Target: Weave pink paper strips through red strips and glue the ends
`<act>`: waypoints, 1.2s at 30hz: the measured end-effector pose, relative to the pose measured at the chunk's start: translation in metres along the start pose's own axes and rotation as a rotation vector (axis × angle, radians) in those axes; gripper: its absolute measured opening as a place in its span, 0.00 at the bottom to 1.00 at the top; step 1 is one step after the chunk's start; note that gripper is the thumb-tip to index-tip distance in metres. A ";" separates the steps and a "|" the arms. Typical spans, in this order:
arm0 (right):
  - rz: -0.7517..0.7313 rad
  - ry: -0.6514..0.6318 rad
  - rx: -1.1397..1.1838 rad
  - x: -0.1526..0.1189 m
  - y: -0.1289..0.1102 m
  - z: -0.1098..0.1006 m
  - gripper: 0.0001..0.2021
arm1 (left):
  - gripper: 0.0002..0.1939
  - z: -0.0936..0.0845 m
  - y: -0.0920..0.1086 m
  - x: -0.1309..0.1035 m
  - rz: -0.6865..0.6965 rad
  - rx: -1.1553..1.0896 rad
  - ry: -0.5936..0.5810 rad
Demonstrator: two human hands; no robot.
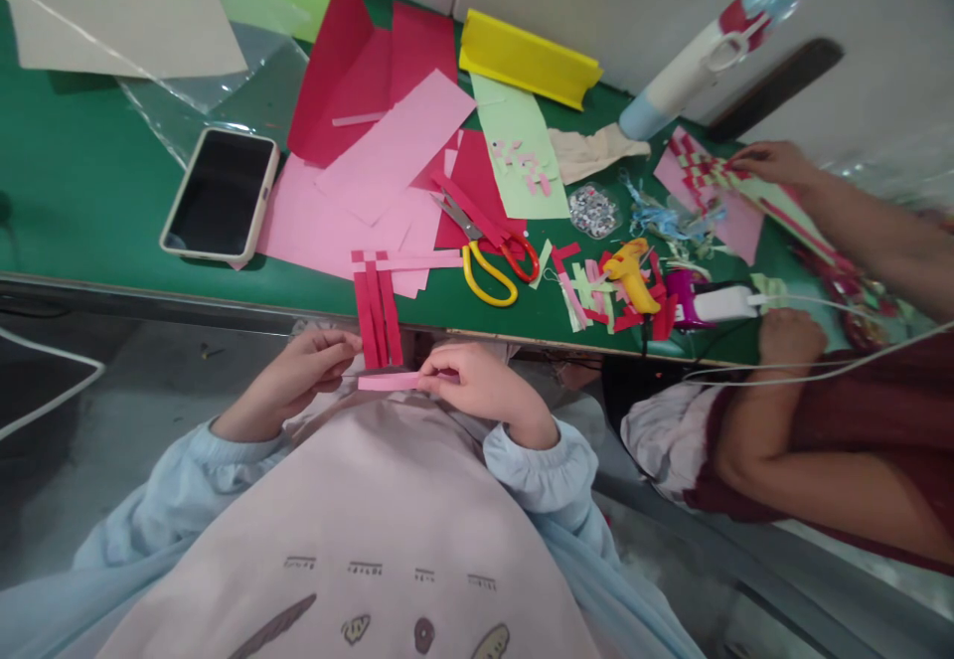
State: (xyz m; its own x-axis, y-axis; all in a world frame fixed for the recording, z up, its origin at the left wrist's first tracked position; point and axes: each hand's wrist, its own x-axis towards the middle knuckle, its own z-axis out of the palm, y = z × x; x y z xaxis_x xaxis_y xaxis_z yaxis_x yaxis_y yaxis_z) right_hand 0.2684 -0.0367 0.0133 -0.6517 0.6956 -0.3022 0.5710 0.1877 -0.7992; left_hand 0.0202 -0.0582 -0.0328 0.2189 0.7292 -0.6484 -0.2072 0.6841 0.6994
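My left hand (317,373) is closed, its fingertips pinched at the left edge of a set of red paper strips (380,316). These strips hang over the table's front edge, joined at the top by a crosswise pink strip (424,261). In my right hand (477,381) a loose pink paper strip (388,382) is pinched between thumb and fingers, lying level just below the red strips' lower ends. Scissors (477,247) with one yellow and one red handle lie open on the table beyond my hands.
The green table (96,192) holds a phone (222,192), pink sheets (328,217), cut paper scraps (588,286), a yellow glue gun (632,273) and a bottle (686,68). At right, a co-worker's hand (779,164) touches a red-and-green woven paper piece (697,167). A white cable (820,301) crosses there.
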 end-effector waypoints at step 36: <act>-0.024 0.017 0.044 -0.004 0.005 0.000 0.08 | 0.26 0.018 0.000 0.002 0.098 -0.143 0.007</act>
State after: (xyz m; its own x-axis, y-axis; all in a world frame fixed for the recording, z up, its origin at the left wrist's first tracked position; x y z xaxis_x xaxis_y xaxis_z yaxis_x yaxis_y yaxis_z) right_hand 0.2742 -0.0379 0.0103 -0.6560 0.7034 -0.2739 0.5324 0.1739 -0.8285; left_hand 0.0377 -0.0569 -0.0284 0.1845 0.7923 -0.5815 -0.3610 0.6049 0.7097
